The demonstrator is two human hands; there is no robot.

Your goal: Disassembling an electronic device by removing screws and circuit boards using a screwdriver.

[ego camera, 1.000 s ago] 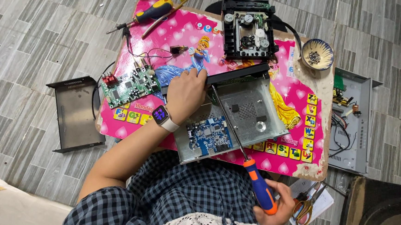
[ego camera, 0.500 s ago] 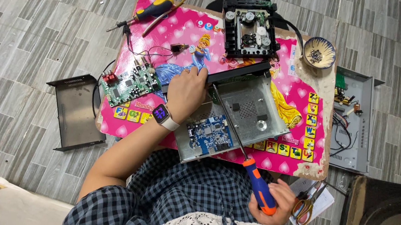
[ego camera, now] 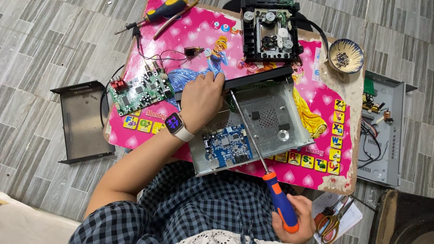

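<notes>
From the head cam we're looking straight down at a small desk point(ego camera: 334, 179) covered in a pink cartoon princess mat, sitting on grey floor tiles. Our left hand point(ego camera: 202, 100) is pressing down on the back edge of an opened silver metal chassis point(ego camera: 272, 118), fingers curling over the black front panel point(ego camera: 257, 78), so that grip is bracing the case rather than picking it up; there's a smartwatch point(ego camera: 175, 125) on that wrist. Our right hand point(ego camera: 298, 223) is wrapping tight around the orange-and-blue handle of a long screwdriver point(ego camera: 278, 198), and the shaft is running up across the chassis with its tip landing near the far left corner, just beside the left hand. A blue circuit board point(ego camera: 228, 144) is sitting in the near left part of the chassis. A green circuit board point(ego camera: 139, 89) is lying on the mat to the left, a black disc drive mechanism point(ego camera: 270, 30) at the top, a small bowl of screws point(ego camera: 346, 55) at the right corner, and a yellow-handled screwdriver point(ego camera: 164, 10) top left. Scissors point(ego camera: 332, 222) are lying just beside the right hand.
</notes>
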